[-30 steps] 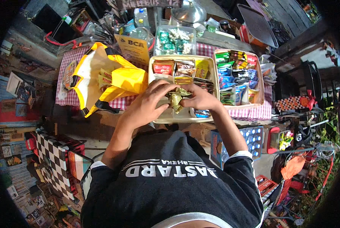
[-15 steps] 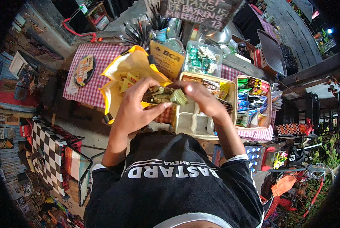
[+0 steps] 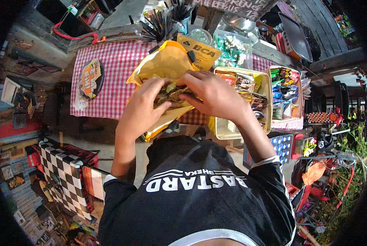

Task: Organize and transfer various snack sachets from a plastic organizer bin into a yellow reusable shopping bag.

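Over the yellow bag (image 3: 169, 57), which stands wide with its mouth up, I grip a bundle of dark green-brown sachets (image 3: 170, 95) with both hands. My left hand (image 3: 139, 110) curls its fingers and thumb round the bundle's left end. On the other end my right hand (image 3: 217, 95) closes from above, its fingers hiding much of the sachets. Just right of the right hand, a cream divided box (image 3: 224, 134) holds assorted sachets; my right forearm covers part of it.
A second cream box (image 3: 293, 120) of colourful sachets sits farther right. Behind are a yellow card sign (image 3: 200, 49), a clear tub (image 3: 232, 47) of green and white packets, and black straws (image 3: 161, 26). A round plaque (image 3: 91, 80) lies on the red-checked tablecloth (image 3: 111, 61).
Both hands and the sachet bundle have moved from above the bag's right edge to over its mouth. My view has shifted, so the divided box appears farther right.
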A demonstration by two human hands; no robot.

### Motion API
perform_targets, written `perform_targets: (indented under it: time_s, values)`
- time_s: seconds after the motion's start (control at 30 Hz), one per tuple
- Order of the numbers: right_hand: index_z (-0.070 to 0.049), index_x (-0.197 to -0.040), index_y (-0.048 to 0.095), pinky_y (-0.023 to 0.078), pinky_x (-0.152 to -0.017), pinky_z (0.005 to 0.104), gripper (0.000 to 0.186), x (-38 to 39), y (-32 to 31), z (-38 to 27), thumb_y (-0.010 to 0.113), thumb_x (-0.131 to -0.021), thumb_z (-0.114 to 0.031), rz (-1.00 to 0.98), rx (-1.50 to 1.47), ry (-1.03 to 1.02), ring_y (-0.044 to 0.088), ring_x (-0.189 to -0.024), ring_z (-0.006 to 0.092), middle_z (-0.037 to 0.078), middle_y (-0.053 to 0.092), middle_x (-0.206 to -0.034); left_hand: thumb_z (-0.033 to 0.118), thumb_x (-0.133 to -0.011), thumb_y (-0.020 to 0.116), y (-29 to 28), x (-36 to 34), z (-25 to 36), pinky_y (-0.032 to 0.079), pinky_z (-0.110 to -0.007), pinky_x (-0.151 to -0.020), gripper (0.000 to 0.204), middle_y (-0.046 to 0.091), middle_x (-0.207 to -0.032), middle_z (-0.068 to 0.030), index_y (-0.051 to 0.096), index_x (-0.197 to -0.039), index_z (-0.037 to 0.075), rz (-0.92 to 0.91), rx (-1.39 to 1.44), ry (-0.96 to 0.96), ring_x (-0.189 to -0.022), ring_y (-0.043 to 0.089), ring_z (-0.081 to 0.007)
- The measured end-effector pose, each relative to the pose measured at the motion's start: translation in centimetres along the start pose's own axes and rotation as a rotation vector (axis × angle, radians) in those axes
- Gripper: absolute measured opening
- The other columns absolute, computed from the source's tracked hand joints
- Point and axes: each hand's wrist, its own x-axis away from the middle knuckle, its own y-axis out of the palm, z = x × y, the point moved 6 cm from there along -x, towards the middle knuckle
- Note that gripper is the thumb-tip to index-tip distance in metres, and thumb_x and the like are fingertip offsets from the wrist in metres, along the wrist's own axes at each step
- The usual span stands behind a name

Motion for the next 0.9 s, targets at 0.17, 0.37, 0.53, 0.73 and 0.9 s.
perform_targets:
  time_s: [0.17,0.37,0.53,0.73,0.9]
  values:
    - [-0.005,-0.110,0.059,0.051,-0.084,0.0459,0.028,-1.3,1.7,0.0,0.071,-0.089,-0.019,0.019,0.190,-0.040,0.064,-0.099,0.0362,0.014,0.064,-0.103,0.007,-0.084,0.077,-1.9,-0.1,-2.1,0.050,-0.040,-0.097,0.047,0.065,-0.123,-0.0190,0.060,-0.127,-0.002,0.095,-0.052,0.024,-0.114,0.064,-0.0348]
    - [-0.005,-0.114,0.060,0.051,-0.087,0.0450,0.029,-1.9,2.1,0.0,0.070,-0.089,-0.018,0.036,0.211,0.017,0.064,-0.101,0.0353,0.013,0.063,-0.108,0.004,-0.084,0.077,-2.9,-0.7,-1.9,0.053,-0.037,-0.092,0.041,0.069,-0.118,-0.0168,0.063,-0.122,-0.002,0.079,0.015,0.089,-0.108,0.068,-0.0294]
    - [-0.006,-0.117,0.063,0.053,-0.086,0.0438,0.031,-0.4,0.3,-1.2,0.071,-0.088,-0.012,0.172,0.140,0.053,0.064,-0.101,0.0348,0.013,0.064,-0.108,0.007,-0.087,0.074,-3.2,-0.9,-1.8,0.053,-0.042,-0.089,0.030,0.068,-0.109,-0.0179,0.064,-0.114,-0.002,0.096,0.077,0.168,-0.101,0.068,-0.0361]
    - [-0.005,-0.117,0.065,0.054,-0.082,0.0404,0.034,3.7,-1.7,-1.4,0.071,-0.084,-0.002,0.291,0.140,0.190,0.066,-0.095,0.0325,0.014,0.065,-0.104,0.001,-0.086,0.073,-3.3,-1.4,0.1,0.053,-0.039,-0.085,0.023,0.069,-0.100,-0.0162,0.066,-0.108,-0.001,0.087,0.089,0.186,-0.095,0.069,-0.0322]
    - [-0.005,-0.119,0.062,0.053,-0.082,0.0439,0.032,7.5,-2.5,1.0,0.068,-0.088,-0.007,0.318,0.157,0.271,0.062,-0.099,0.0374,0.015,0.061,-0.105,-0.001,-0.085,0.072,-2.5,-1.6,2.0,0.053,-0.037,-0.084,0.022,0.070,-0.100,-0.0147,0.067,-0.107,-0.002,0.093,0.103,0.195,-0.093,0.069,-0.0299]
